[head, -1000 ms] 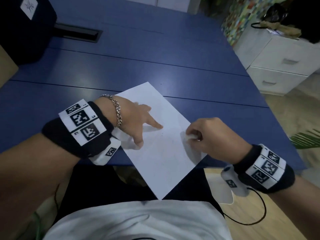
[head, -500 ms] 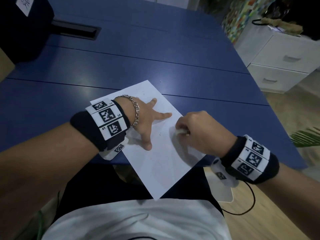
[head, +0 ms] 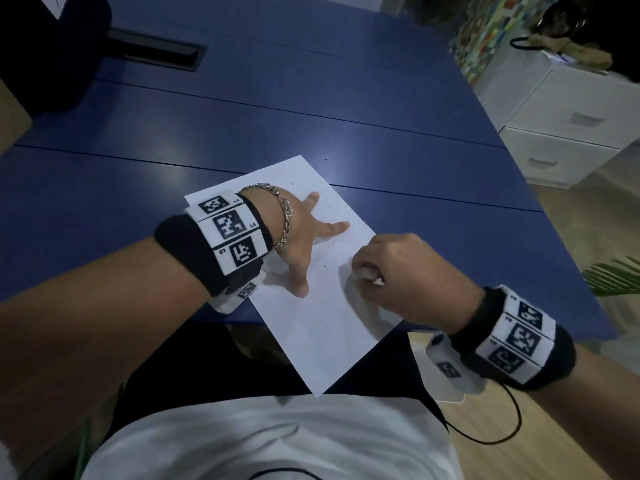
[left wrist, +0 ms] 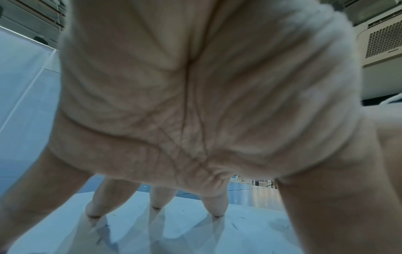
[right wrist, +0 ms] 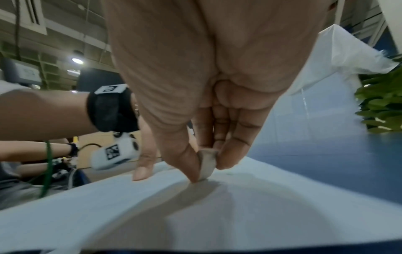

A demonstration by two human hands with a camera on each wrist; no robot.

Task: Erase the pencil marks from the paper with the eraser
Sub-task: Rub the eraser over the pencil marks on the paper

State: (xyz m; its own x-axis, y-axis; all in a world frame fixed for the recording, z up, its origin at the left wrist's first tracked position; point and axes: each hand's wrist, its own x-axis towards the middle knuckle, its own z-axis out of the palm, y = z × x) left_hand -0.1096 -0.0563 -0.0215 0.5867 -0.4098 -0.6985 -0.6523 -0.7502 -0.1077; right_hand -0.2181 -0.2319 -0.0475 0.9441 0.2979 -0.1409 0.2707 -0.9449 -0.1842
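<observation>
Blue table (head: 311, 109) holds white paper (head: 322, 327) overhanging its near edge. Left hand (head: 304, 237) presses the paper, fingers spread. Right hand (head: 412, 271) beside it pinches the eraser (right wrist: 206, 165) against the paper.

A blue worktop (head: 311, 109) of joined panels is filling most of the head view, carrying a black recessed cable slot (head: 156, 50) at its far left and reflecting soft patches of overhead light. A white drawer cabinet (head: 561, 119) is standing to the right on pale wood-look flooring (head: 595, 216), bearing a dark bag (head: 568, 19) on top, backing onto a multicoloured mosaic wall panel (head: 491, 32). Green plant fronds (head: 616, 278) are showing at the right edge, and a round ceiling lamp (right wrist: 77, 60) is glowing in the right wrist view.
</observation>
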